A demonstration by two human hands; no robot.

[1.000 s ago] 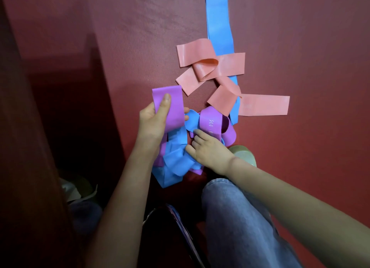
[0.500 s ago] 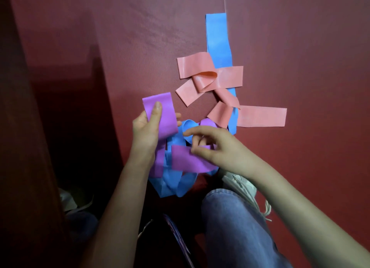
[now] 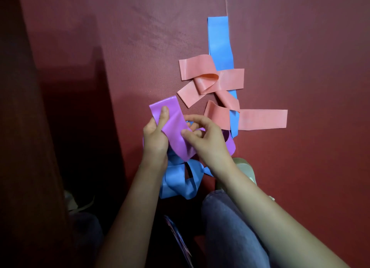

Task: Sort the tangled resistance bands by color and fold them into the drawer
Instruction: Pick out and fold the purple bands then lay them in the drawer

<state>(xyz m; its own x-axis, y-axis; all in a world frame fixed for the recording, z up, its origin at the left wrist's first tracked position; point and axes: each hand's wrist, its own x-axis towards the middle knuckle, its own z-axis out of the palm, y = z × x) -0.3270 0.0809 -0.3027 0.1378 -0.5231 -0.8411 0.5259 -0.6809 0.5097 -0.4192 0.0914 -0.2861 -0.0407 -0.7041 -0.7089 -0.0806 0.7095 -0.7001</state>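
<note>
Both hands, left hand (image 3: 155, 138) and right hand (image 3: 208, 140), pinch the purple band (image 3: 176, 127) between them.

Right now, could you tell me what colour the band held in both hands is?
Purple band, plain with no pattern visible, seen in the head view.

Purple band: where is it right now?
In the head view, the purple band is centre frame, held up in both the left hand and right hand, above the blue band tangle and left of the pink band.
</note>
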